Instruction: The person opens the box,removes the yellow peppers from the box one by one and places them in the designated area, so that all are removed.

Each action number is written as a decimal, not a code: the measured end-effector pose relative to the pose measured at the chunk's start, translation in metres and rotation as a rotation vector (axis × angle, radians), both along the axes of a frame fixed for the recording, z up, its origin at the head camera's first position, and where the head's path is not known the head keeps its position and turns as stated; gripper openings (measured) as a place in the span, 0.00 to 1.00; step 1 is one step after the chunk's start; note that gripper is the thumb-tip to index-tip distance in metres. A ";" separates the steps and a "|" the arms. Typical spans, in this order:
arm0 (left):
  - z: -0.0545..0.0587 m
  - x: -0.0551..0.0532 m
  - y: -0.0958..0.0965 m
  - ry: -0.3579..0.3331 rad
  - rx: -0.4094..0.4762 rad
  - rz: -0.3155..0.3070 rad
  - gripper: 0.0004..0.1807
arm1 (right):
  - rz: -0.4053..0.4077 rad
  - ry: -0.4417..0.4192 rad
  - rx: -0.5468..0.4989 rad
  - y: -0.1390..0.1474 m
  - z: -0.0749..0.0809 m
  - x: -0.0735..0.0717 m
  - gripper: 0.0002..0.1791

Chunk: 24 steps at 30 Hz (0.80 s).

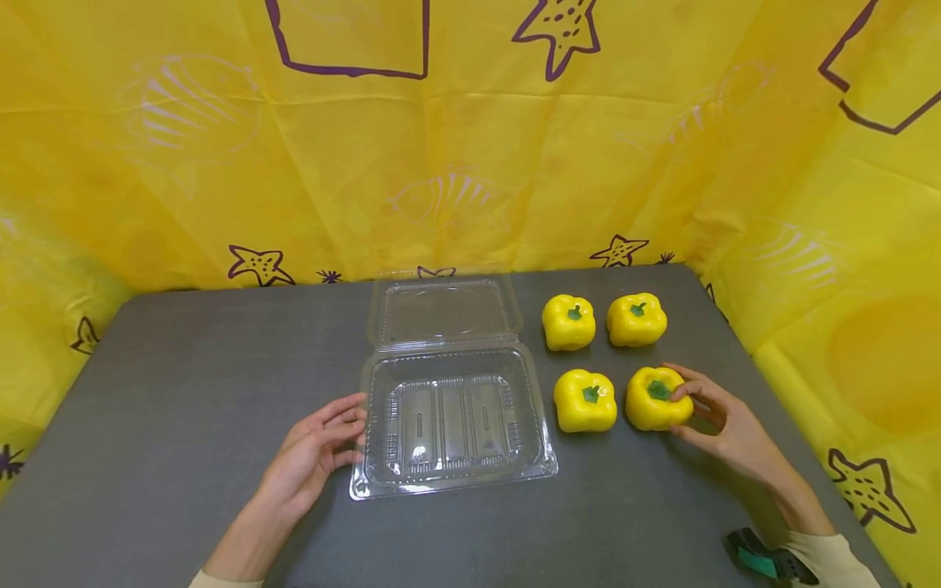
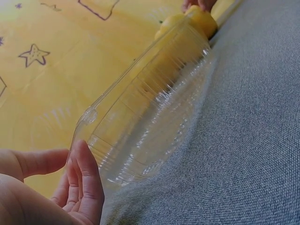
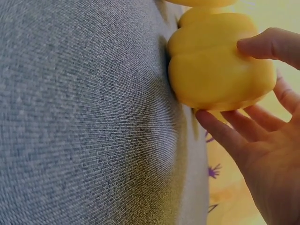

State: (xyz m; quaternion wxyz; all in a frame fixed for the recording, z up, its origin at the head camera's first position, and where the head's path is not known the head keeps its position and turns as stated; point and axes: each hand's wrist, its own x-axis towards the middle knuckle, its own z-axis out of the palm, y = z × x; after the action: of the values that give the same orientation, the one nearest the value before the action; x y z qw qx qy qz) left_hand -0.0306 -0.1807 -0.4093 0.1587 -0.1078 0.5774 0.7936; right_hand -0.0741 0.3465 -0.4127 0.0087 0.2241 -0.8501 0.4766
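A hinged clear plastic container (image 1: 456, 482) lies with its lid (image 1: 444, 314) folded back toward the wall. My left hand (image 1: 312, 457) is at its left side, thumb and fingertips pinching the rim (image 2: 87, 115). To the container's right, several yellow bell peppers with green stems form two rows. My right hand (image 1: 724, 429) grips the front right bell pepper (image 1: 650, 408), thumb on one side and fingers round the other. In the right wrist view that bell pepper (image 3: 220, 61) sits at the grey cloth surface.
Close beside the gripped one is the front left bell pepper (image 1: 584, 404). Behind stand two more, a left bell pepper (image 1: 568, 327) and a right bell pepper (image 1: 636, 322). A yellow patterned cloth (image 1: 470, 147) hangs along the back and sides of the grey table (image 1: 220, 384).
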 end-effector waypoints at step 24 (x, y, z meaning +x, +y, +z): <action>0.002 0.002 -0.002 0.017 -0.165 0.045 0.28 | 0.028 0.033 0.016 0.008 0.012 -0.003 0.24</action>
State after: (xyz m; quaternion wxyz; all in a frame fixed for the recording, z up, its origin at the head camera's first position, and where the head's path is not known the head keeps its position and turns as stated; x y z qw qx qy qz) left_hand -0.0284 -0.1828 -0.4071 0.1263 -0.1266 0.6396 0.7476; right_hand -0.0772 0.3542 -0.4007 0.0140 0.2440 -0.8504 0.4659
